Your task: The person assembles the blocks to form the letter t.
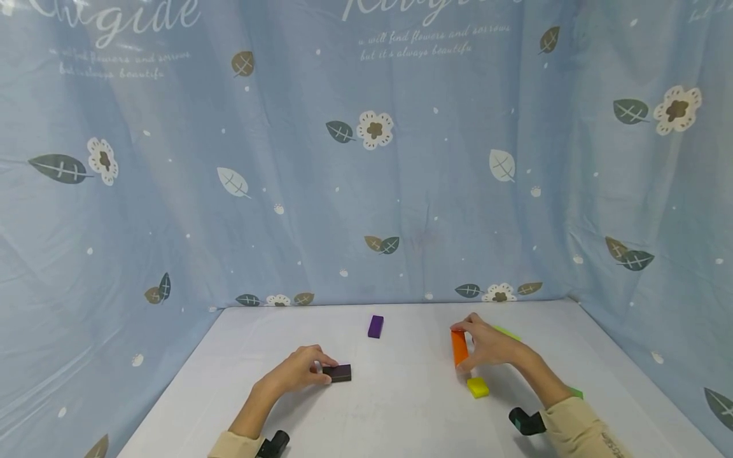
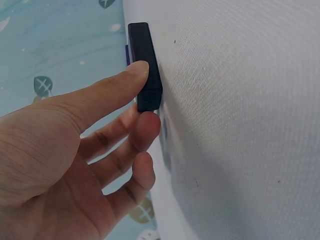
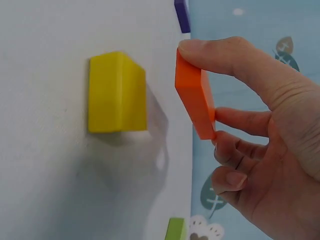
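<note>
My left hand (image 1: pixel 301 369) pinches a black rectangular block (image 1: pixel 338 373) at its left end, thumb on the near side. In the left wrist view the thumb lies across the black block (image 2: pixel 144 55), close to the white tabletop. On the right, my right hand (image 1: pixel 491 343) grips an orange block (image 1: pixel 459 348) between thumb and fingers. The right wrist view has the orange block (image 3: pixel 195 92) spanning from thumb tip to fingers. A yellow block (image 1: pixel 478 387) stands on the table just nearer than the orange one.
A purple block (image 1: pixel 375 326) lies toward the back of the white table (image 1: pixel 401 413). A lime-green block (image 1: pixel 507 333) is partly hidden behind the right hand, and a green block (image 1: pixel 576 393) sits beside the right forearm. A blue patterned curtain (image 1: pixel 309 242) hangs around the table.
</note>
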A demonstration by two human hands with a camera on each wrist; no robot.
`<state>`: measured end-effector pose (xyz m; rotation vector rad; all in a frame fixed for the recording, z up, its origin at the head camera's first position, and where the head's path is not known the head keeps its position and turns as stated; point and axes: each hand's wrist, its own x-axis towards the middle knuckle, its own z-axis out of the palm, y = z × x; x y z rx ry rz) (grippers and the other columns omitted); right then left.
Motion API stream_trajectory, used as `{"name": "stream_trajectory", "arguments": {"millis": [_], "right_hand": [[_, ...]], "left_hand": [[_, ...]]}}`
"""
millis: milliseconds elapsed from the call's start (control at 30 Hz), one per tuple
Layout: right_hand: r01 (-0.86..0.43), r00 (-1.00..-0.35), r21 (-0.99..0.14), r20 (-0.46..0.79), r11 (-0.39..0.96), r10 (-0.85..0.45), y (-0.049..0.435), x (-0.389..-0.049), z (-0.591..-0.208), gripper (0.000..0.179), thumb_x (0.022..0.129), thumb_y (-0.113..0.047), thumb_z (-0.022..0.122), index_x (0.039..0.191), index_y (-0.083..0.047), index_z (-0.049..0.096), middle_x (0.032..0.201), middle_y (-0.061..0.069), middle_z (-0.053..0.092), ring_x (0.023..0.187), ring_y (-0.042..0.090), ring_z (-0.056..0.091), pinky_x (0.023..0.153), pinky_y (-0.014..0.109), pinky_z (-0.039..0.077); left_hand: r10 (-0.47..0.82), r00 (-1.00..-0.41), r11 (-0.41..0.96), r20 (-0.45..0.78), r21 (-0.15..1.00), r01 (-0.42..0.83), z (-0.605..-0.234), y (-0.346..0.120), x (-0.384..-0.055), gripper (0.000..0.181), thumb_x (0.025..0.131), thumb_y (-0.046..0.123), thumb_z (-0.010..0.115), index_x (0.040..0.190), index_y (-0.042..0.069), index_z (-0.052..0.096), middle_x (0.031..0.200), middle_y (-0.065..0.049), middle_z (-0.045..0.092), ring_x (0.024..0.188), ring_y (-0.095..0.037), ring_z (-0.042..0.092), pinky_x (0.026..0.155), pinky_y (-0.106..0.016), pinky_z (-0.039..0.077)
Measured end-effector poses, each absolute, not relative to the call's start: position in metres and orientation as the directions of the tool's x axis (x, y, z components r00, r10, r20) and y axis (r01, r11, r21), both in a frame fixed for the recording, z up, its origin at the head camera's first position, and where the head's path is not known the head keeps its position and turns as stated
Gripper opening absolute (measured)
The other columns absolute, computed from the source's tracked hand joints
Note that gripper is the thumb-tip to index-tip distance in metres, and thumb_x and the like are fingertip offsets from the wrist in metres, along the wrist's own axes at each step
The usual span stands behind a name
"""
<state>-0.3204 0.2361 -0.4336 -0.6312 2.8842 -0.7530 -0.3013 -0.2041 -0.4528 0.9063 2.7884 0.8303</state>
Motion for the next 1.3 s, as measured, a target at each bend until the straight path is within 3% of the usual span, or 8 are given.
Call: {"name": "stream_trajectory", "arguments": {"millis": [333, 567, 967, 1300], "right_hand": [[-0.405, -0.890, -0.498, 0.020, 0.767, -0.456, 0.222, -0.319, -0.428, 0.076, 0.067, -0.032, 0.089, 0.132, -0.006, 0.058, 0.118, 0.010, 0.050, 0.104, 0.027, 0.054, 0.089, 0.041, 0.052], [-0.446, -0.867, -0.486, 0.024, 0.752, -0.498, 0.213, -0.319, -0.430, 0.077, 0.068, -0.033, 0.088, 0.132, -0.003, 0.057, 0.116, 0.009, 0.050, 0.101, 0.023, 0.053, 0.083, 0.034, 0.050], [-0.464, -0.846, -0.514, 0.016, 0.721, -0.533, 0.196, -0.321, -0.437, 0.076, 0.070, -0.034, 0.087, 0.134, -0.005, 0.056, 0.115, 0.006, 0.049, 0.103, 0.022, 0.051, 0.086, 0.034, 0.051], [-0.463, -0.837, -0.556, 0.019, 0.690, -0.547, 0.181, -0.321, -0.443, 0.077, 0.070, -0.033, 0.088, 0.134, -0.004, 0.056, 0.112, 0.007, 0.048, 0.102, 0.024, 0.050, 0.081, 0.028, 0.047]], "left_hand": [[0.573, -0.815, 0.675, 0.085, 0.516, 0.528, -0.455, -0.204, -0.302, 0.031, 0.084, 0.017, 0.076, 0.113, 0.007, 0.074, 0.091, -0.003, 0.063, 0.077, -0.006, 0.058, 0.068, -0.019, 0.047], [0.575, -0.813, 0.663, 0.088, 0.533, 0.527, -0.454, -0.203, -0.301, 0.030, 0.084, 0.014, 0.077, 0.113, 0.006, 0.074, 0.090, -0.004, 0.063, 0.075, -0.007, 0.056, 0.067, -0.020, 0.047], [0.579, -0.810, 0.657, 0.090, 0.538, 0.529, -0.455, -0.203, -0.300, 0.031, 0.084, 0.014, 0.077, 0.113, 0.005, 0.074, 0.089, -0.005, 0.063, 0.074, -0.006, 0.056, 0.066, -0.019, 0.047], [0.582, -0.808, 0.656, 0.088, 0.536, 0.531, -0.455, -0.204, -0.301, 0.031, 0.084, 0.014, 0.076, 0.114, 0.005, 0.074, 0.089, -0.006, 0.063, 0.073, -0.006, 0.054, 0.066, -0.019, 0.046]]}}
